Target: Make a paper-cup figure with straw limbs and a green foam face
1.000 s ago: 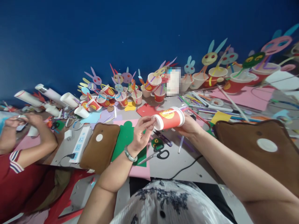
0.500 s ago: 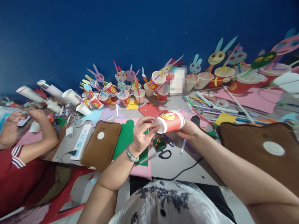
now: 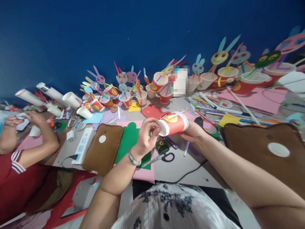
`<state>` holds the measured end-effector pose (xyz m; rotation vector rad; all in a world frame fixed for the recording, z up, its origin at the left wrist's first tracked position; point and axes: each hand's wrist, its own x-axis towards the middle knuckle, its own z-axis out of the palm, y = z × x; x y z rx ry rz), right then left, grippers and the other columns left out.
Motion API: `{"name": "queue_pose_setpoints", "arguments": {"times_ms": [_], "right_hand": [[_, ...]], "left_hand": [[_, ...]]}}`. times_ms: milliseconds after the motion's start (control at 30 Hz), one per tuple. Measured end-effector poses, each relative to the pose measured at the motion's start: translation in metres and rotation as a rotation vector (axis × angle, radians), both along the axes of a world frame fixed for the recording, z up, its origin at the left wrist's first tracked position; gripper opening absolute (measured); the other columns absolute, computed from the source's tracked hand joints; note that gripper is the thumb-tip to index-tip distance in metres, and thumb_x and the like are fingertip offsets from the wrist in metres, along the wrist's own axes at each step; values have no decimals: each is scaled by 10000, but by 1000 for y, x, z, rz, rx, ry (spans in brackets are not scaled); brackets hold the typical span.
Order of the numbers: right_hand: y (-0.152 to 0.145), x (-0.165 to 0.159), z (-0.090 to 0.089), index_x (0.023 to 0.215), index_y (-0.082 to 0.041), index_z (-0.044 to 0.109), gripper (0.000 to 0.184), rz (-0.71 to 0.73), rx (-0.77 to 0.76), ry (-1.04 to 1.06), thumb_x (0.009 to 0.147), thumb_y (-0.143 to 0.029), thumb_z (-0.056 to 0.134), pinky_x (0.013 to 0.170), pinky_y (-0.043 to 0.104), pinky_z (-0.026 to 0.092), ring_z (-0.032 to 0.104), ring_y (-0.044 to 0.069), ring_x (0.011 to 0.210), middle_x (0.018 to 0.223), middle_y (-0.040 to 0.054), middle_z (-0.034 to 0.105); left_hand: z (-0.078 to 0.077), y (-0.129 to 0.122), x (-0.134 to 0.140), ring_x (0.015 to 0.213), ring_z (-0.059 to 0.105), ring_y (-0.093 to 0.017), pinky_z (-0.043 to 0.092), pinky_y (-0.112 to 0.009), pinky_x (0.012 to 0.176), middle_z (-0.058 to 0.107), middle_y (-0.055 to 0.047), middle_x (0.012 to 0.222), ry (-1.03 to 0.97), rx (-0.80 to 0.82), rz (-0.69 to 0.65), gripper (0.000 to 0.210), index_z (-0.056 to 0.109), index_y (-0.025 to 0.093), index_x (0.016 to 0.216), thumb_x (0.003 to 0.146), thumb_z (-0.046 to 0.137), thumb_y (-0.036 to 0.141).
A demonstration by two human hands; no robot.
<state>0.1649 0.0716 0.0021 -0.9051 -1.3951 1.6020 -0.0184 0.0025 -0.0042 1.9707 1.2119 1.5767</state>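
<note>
A red and white paper cup [image 3: 176,124] with a yellow emblem lies sideways in the air above the table, its base turned to the left. My right hand [image 3: 193,131] grips it at the rim end; some of those fingers are hidden by the cup. My left hand [image 3: 148,135] is closed in a pinch right at the base, and whatever is between thumb and fingertips is too small to make out. Below the cup lie scissors [image 3: 168,157] with black handles and a dark green paper piece [image 3: 162,146] with yellow eye shapes. Green paper [image 3: 126,140] lies under my left wrist.
Paper cups with rabbit-like paper heads [image 3: 123,87] line the back by the blue wall. Brown cushions [image 3: 102,151] lie on both sides, with a power strip [image 3: 83,146] at left. Straws and sticks [image 3: 209,103] are spread at right. A co-worker's hands [image 3: 35,117] are far left.
My hands and the cup stay almost in place, with the left fingers shifting slightly at the base. The view has tilted a little. At far left, the co-worker's hands have moved slightly.
</note>
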Motion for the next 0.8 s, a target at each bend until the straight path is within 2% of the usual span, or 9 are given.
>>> {"name": "queue_pose_setpoints", "arguments": {"times_ms": [100,167,233,333,433,567,633,733,800], "right_hand": [[0,0,-1,816,-259,691,324,-4,-164,120,646,-525,760,605,424,600,730,302,773,760,64,753],[1,0,-1,792,-254,672,279,-57,-152,138,644,-467,774,560,397,577,711,279,716,736,50,734],[0,2,-2,764,-252,642,246,-126,-67,128,662,-428,779,553,382,562,679,246,657,703,29,702],[-2,5,0,705,-252,566,272,-267,131,33,686,-406,790,555,354,531,609,194,588,653,-5,636],[-9,8,2,696,-243,545,253,-346,444,-150,742,-379,755,624,359,519,620,202,665,723,16,652],[-18,7,4,763,-230,597,142,-242,958,-385,858,-315,660,841,436,501,669,273,962,971,93,734],[-22,5,5,807,-222,615,112,-195,1147,-462,911,-260,599,898,447,478,662,271,1026,976,100,745],[-24,3,5,837,-206,617,128,-202,1319,-502,945,-207,549,930,443,460,664,251,1025,929,100,751],[-24,3,5,849,-203,616,113,-220,1339,-512,944,-219,557,937,445,455,665,248,1018,949,106,751]], "left_hand": [[-1,2,1,1033,644,-186,558,-318,847,641,-104,1107,-56,-32,26,216,624,179,946,976,562,384],[0,4,0,1073,648,-193,553,-338,900,657,-106,1133,-86,-63,35,219,659,181,975,983,551,372],[-1,7,-1,1130,641,-206,535,-366,972,671,-110,1154,-122,-115,26,270,694,183,980,996,521,388],[-5,11,-2,1125,656,-219,550,-375,973,693,-97,1143,-217,-289,-53,373,720,188,943,996,489,476],[-13,16,0,950,711,-221,603,-360,813,733,-72,976,-385,-535,-152,434,710,190,913,959,506,571],[-18,23,5,837,722,-228,602,-371,758,733,-80,850,-651,-682,-186,456,668,185,838,901,561,624],[-17,25,7,865,718,-225,587,-364,795,731,-84,865,-729,-720,-202,408,655,187,840,881,608,589],[-15,25,9,843,692,-194,556,-316,789,709,-59,831,-788,-737,-192,336,645,186,809,828,696,518],[-16,24,10,773,656,-169,534,-290,740,681,-42,785,-800,-727,-171,331,631,183,759,797,728,498]]}}
